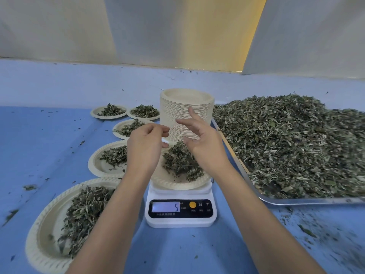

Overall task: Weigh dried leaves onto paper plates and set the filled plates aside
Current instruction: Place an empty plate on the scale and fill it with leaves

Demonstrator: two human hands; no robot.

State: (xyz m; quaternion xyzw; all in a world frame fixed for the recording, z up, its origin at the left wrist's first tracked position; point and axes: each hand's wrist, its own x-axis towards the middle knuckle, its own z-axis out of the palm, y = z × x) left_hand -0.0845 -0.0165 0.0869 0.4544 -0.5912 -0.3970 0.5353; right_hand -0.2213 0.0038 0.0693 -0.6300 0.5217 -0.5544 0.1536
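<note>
The white digital kitchen scale [180, 214] stands on the blue surface [39, 145]. Its display reads "5", and beside it sit one round orange button and keys marked "M" and "T"; the smaller print under them is too fine to read. One round cream paper plate [177, 185] rests on the scale platform and carries a small pile of dried green leaves [181, 161]. Five more plates of the same kind lie to the left of the scale, each holding its own pile of leaves: the far-left plate [93, 112], the far-right plate [130, 114], the middle plate [116, 128], the fourth plate [91, 163] and the nearest plate [33, 244]. One tall stack of empty paper plates [185, 119] stands directly behind the scale. To the right, one shiny metal tray [296, 201] holds a large heap of loose leaves [286, 147]. Both hands hover apart above the plate on the scale: the left hand [146, 143] has loosely curled fingers with nothing visible in them; the right hand [203, 139] has its fingers spread and relaxed.
</note>
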